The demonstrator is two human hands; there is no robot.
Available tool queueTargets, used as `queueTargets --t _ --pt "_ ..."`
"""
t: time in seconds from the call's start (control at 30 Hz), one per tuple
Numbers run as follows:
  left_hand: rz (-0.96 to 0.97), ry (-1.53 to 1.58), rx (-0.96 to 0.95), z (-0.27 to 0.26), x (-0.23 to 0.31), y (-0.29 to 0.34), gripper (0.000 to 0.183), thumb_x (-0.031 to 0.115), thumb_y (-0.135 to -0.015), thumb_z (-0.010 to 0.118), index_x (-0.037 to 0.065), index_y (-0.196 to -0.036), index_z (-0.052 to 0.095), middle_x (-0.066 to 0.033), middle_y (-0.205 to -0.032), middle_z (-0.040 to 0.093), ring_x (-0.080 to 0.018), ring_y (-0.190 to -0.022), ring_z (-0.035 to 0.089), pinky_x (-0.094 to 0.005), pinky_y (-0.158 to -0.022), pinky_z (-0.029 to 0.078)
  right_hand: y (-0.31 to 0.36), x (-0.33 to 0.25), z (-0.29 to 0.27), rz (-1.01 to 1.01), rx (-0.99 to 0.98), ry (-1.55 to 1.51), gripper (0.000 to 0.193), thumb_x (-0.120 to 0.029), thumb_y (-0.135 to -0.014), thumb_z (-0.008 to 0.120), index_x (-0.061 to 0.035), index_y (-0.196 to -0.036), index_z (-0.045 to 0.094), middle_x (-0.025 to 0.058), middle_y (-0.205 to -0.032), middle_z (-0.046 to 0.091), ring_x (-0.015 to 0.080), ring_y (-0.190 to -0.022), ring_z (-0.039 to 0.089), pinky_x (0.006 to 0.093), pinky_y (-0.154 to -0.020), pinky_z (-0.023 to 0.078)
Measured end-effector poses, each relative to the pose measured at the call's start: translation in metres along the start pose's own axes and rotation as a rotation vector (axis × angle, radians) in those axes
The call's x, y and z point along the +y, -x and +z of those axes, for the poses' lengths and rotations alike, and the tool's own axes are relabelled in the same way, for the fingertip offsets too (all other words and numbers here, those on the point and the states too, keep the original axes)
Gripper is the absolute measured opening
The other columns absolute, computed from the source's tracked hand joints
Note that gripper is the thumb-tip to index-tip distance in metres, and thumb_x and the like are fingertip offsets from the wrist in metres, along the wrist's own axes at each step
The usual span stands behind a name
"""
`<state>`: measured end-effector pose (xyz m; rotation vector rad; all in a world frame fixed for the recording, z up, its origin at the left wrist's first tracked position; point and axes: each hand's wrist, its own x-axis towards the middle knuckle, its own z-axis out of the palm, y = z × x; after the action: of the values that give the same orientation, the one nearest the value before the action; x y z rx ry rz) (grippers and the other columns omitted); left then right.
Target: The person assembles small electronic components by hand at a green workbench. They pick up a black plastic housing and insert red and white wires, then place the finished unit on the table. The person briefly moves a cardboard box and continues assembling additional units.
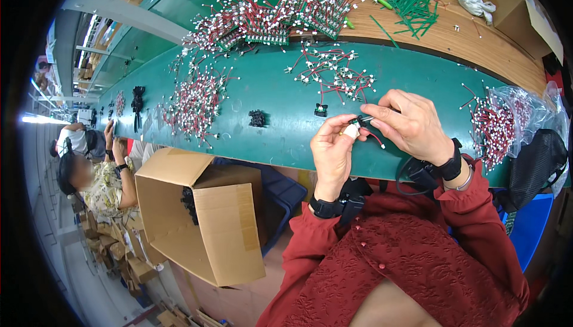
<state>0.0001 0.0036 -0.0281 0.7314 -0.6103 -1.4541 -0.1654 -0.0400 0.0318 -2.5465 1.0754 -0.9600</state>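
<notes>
Over the near edge of the green bench, both my hands meet around a small black part (360,121). My left hand (335,148) pinches it between thumb and fingertips, with a white covering on one fingertip. My right hand (409,125) is closed at the same part, its thumb and forefinger pressed together on a dark piece. A short red wire (375,138) with a white connector at its end hangs out below the fingers. Just beyond my left hand lies a small black part with a green board (321,109). The exact shape of the held pieces is partly hidden by my fingers.
Red wires with white connectors (337,67) lie beyond my hands, with a bigger pile (197,103) leftward. Wired green circuit boards (268,25) stand at the back beside green strips (412,7). Black parts (257,118) sit left; an open carton (239,231) stands below. A co-worker (101,177) works far left.
</notes>
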Motion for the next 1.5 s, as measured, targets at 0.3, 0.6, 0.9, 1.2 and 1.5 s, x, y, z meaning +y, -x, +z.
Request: queueTargets --t 0.3,0.6,0.9,1.2,1.5 --pt "0.034 -0.119 0.033 0.006 -0.003 0.000 0.023 -0.010 -0.079 0.053 -0.006 -0.101 0.056 -0.0117 -0.087 0.063 -0.0177 -0.077 0.063 -0.0272 -0.070 0.052 0.003 0.000 0.003 -0.012 0.057 -0.004 0.018 -0.012 -0.066 0.070 -0.0089 -0.083 0.066 0.0001 -0.076 0.058 0.0176 -0.068 0.057 0.0294 -0.058 0.046" --pt "0.062 -0.189 0.033 0.009 -0.004 0.001 0.024 -0.012 -0.077 0.052 -0.004 -0.100 0.057 -0.0112 -0.087 0.063 -0.0162 -0.077 0.063 -0.0254 -0.069 0.051 0.004 -0.003 0.004 -0.036 0.083 0.055 0.017 -0.011 -0.064 0.069 -0.0099 -0.081 0.066 -0.0016 -0.071 0.057 0.0151 -0.064 0.056 0.0280 -0.053 0.046" --pt "0.109 -0.280 0.110 0.011 -0.009 0.000 0.022 -0.014 -0.078 0.051 -0.004 -0.097 0.057 -0.0089 -0.086 0.062 -0.0140 -0.076 0.062 -0.0243 -0.068 0.051 0.006 -0.013 0.013 0.044 0.072 0.133 0.008 -0.012 -0.068 0.065 -0.0091 -0.076 0.066 -0.0003 -0.064 0.051 0.0158 -0.058 0.053 0.0287 -0.048 0.043" --pt "0.044 -0.287 0.074 0.012 -0.003 0.004 0.016 -0.006 -0.081 0.055 -0.005 -0.097 0.057 -0.0117 -0.085 0.062 -0.0166 -0.072 0.063 -0.0261 -0.064 0.052 0.005 0.003 0.006 0.124 0.105 -0.260 0.010 -0.011 -0.073 0.066 -0.0092 -0.082 0.069 0.0012 -0.072 0.062 0.0180 -0.062 0.060 0.0280 -0.050 0.046" --pt "0.151 -0.582 0.235 -0.032 0.059 -0.007 0.025 -0.006 -0.082 0.052 -0.004 -0.107 0.056 -0.0069 -0.077 0.061 -0.0120 -0.064 0.060 -0.0222 -0.058 0.048 0.004 0.002 0.006 0.107 0.133 -0.270 0.009 -0.011 -0.073 0.067 -0.0079 -0.082 0.069 0.0031 -0.073 0.062 0.0197 -0.061 0.060 0.0293 -0.052 0.046"
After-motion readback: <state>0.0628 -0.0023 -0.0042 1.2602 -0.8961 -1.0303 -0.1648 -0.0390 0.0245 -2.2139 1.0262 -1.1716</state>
